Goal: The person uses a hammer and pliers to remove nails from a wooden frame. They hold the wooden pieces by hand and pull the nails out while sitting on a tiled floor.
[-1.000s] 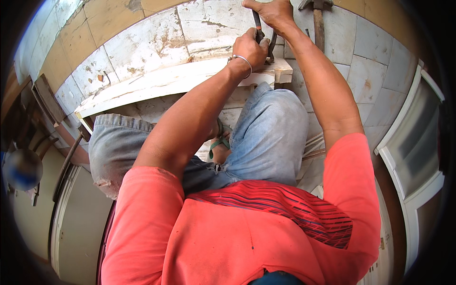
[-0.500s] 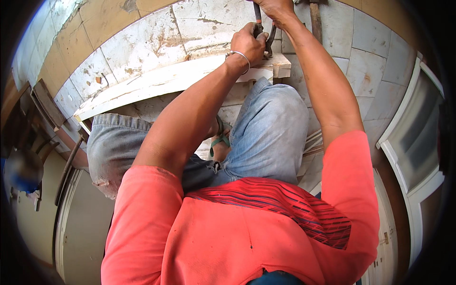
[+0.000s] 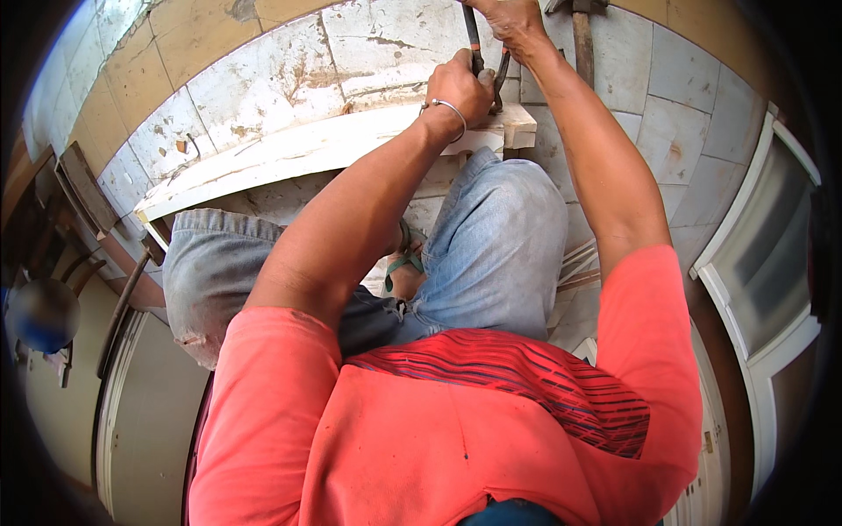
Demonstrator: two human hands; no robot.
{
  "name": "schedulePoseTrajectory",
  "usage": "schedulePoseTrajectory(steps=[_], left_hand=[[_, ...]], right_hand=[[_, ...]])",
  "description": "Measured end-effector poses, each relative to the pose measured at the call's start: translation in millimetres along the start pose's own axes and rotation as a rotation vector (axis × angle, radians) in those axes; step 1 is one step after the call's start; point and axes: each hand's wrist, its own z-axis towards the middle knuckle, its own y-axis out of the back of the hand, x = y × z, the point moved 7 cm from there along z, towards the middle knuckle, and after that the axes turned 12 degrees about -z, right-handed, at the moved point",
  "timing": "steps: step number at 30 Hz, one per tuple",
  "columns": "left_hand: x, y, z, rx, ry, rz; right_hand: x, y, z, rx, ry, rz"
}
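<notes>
My left hand (image 3: 460,89) is closed around the lower part of a pair of long-handled pincers (image 3: 500,77), dark with orange-red bands. Higher up, my right hand (image 3: 510,22) grips the handles, and its fingers are partly cut off by the top edge of the view. The jaws point down at the right end of a white-painted wooden board (image 3: 289,151). What they bite on is too small to tell. At that end, a short block of pale bare wood (image 3: 520,128) juts out.
A hammer (image 3: 583,44) with a wooden handle lies beyond my right forearm on the stained tiled floor (image 3: 693,79). My bent knees (image 3: 504,210) are just behind the board. A white-framed panel (image 3: 754,254) stands at right, dark wooden pieces (image 3: 88,188) at far left.
Both hands and the pincers have shifted very slightly; the grip looks the same. More of the hammer's head shows at the top edge.
</notes>
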Motion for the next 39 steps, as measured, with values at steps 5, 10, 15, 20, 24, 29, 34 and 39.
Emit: schedulePoseTrajectory(steps=[5, 10, 15, 20, 24, 29, 34, 39], left_hand=[[1, 1, -1, 0.013, 0.065, -0.007], [5, 5, 1, -0.051, 0.056, -0.067], [8, 7, 2, -0.051, 0.061, -0.096], [-6, -6, 5, 0.000, -0.001, -0.126], [-10, 26, -5, -0.179, -0.008, -0.229], [5, 35, -2, -0.442, -0.027, -0.376], [37, 31, 11, -0.422, 0.182, -0.468], [41, 31, 10, -0.424, 0.216, -0.517]], right_hand=[[9, 1, -2, 0.076, -0.033, -0.194], [16, -13, 0, 0.062, 0.016, -0.257], [17, -14, 7, 0.062, 0.016, -0.303], [-8, -5, 35, 0.064, -0.015, 0.057], [124, 25, 49, -0.148, 0.230, -0.369], [167, 72, 85, 0.047, 0.367, -0.403], [71, 65, 54, -0.190, 0.278, -0.373], [-7, 84, 46, -0.240, -0.099, 0.416]])
